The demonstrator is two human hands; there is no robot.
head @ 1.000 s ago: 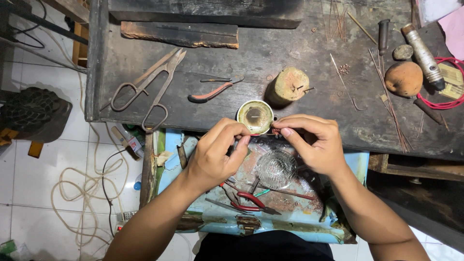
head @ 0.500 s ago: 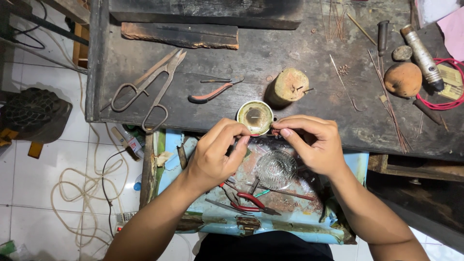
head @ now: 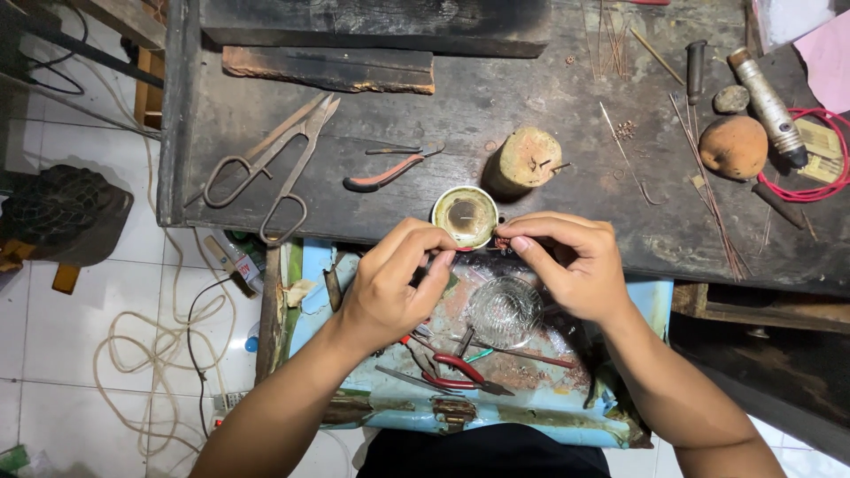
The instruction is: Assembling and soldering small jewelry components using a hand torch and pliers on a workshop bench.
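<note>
My left hand [head: 394, 288] and my right hand [head: 571, 265] meet over the front edge of a dark wooden workbench [head: 567, 186]. The right fingertips pinch a tiny reddish-brown metal piece [head: 503, 242] just below a small round cup [head: 465, 217]. The left fingers are closed around a thin tool whose tip points toward that piece; most of the tool is hidden. Under the hands lies a blue tray [head: 660, 296] holding a clear glass dish [head: 505, 310] and red-handled pliers [head: 460, 367].
Large metal shears [head: 274, 164], orange-handled pliers [head: 385, 173], a wooden stump block [head: 527, 159], thin copper wires [head: 708, 186], a brown rounded lump [head: 733, 146], a metal torch [head: 768, 106] with a red hose [head: 819, 190]. Cables [head: 159, 350] lie on the tiled floor.
</note>
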